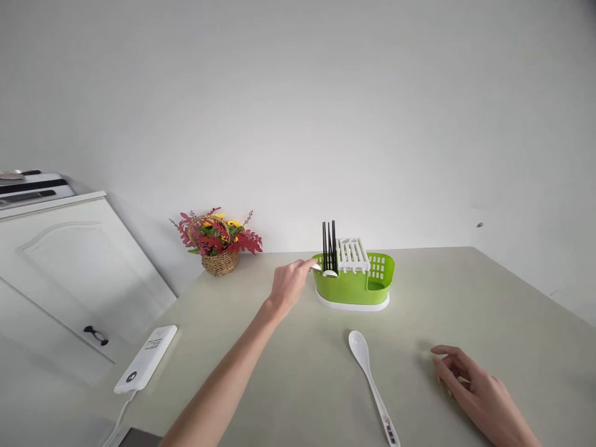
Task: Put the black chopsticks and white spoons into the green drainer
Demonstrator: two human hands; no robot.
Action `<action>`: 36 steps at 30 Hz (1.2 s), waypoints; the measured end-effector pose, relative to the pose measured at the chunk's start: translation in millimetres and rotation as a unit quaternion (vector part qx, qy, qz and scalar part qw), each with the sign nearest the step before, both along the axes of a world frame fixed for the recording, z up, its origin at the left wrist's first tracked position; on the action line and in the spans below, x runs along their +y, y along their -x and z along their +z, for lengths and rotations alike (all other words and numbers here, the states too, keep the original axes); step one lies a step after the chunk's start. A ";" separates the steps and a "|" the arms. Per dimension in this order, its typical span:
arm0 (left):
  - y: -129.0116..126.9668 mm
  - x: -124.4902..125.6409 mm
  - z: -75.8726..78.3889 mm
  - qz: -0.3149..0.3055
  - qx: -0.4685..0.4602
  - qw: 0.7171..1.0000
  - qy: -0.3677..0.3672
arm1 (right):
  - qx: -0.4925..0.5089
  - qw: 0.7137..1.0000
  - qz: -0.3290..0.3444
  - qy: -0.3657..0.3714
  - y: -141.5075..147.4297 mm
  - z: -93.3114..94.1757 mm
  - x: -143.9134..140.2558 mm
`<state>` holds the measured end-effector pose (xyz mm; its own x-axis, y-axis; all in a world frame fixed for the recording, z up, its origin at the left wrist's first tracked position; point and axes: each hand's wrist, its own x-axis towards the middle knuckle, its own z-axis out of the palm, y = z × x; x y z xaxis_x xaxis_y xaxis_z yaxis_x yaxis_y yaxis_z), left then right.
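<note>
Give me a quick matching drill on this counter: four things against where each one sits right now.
1. black chopsticks
2. white spoon
3. flower basket
4. white power bank

A. at the counter's left edge, cable attached
B. standing upright in the green caddy
C. against the back wall
D. lying flat between left hand and right hand

Pairs: 1-B, 2-D, 3-C, 4-A
</note>
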<state>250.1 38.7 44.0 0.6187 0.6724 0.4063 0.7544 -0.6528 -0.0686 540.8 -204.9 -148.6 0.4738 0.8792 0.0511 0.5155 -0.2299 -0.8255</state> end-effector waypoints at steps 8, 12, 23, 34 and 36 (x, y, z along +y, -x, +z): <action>-2.8 -5.7 -3.9 0.009 0.000 0.999 0.050 | -0.011 1.000 -0.003 -0.015 3.2 4.8 -2.2; 7.2 -18.3 -17.4 0.041 -0.091 0.993 0.059 | -0.009 1.000 -0.007 -0.004 4.6 7.6 -2.9; -39.5 -107.4 -112.9 0.026 -0.061 0.967 0.247 | -0.010 1.000 -0.007 0.012 6.7 18.0 -2.0; -45.5 -123.3 -49.7 -0.091 -0.038 0.907 0.409 | -0.026 0.999 -0.008 -0.018 11.3 21.4 -4.5; -34.6 -117.9 -22.1 -0.110 -0.111 0.915 0.372 | -0.026 1.000 -0.010 -0.012 11.7 22.3 -4.8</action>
<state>284.7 -79.2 21.9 0.7305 0.6826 0.0191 0.5404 -0.5950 0.5949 529.1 -209.7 -126.3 0.4877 0.8676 0.0970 0.5531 -0.2211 -0.8033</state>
